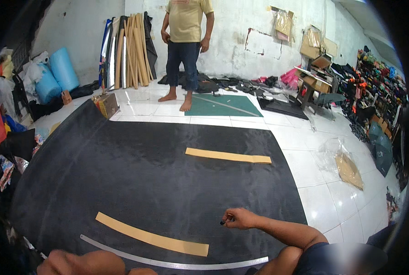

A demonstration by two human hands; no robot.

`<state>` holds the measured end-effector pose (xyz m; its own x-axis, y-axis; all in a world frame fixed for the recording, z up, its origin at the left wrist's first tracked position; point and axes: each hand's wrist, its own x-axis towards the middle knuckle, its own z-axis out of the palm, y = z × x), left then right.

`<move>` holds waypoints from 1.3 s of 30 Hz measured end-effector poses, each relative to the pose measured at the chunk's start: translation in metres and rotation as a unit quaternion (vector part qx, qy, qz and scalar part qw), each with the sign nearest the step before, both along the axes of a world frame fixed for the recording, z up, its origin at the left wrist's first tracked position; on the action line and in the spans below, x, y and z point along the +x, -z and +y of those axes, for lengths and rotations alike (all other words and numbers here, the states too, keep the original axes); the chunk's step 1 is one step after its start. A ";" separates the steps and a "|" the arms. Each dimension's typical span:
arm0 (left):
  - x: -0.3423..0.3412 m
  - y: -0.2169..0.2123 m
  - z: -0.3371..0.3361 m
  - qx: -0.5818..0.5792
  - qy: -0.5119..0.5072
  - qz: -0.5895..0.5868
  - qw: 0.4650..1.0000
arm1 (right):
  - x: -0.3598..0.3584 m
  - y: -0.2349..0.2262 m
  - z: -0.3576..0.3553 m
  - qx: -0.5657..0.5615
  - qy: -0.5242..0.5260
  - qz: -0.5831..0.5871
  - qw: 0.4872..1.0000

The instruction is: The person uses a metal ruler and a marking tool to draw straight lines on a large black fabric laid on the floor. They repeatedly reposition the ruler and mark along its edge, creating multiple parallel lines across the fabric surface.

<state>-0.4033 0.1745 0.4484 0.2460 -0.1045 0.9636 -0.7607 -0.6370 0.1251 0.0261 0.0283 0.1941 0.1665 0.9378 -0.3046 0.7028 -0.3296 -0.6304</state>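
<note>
My right hand [240, 218] is held above a large sheet of black material [135, 183], its fingers pinched around a small dark object [222, 223] whose kind I cannot make out. Bare skin [83, 263] shows at the lower left edge; I cannot tell whether it is my left hand or a leg. On the sheet nearest me lies a long tan strip [151, 234]. Between it and me runs a metal ruler [168, 264], bent by the lens. A second tan strip [227, 156] rests farther off on the sheet's right half.
Beyond the sheet a barefoot person [184, 50] stands beside a green cutting mat [223, 105] with a ruler across it. A box [106, 107] sits on the sheet's far left corner. Rolls [133, 52] lean on the wall. At right lie a plastic-wrapped packet [350, 172] and piled goods [374, 87].
</note>
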 end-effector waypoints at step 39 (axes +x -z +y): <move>-0.213 0.482 0.178 -0.366 -0.702 0.496 0.356 | -0.114 -0.104 -0.026 0.477 0.031 0.264 0.838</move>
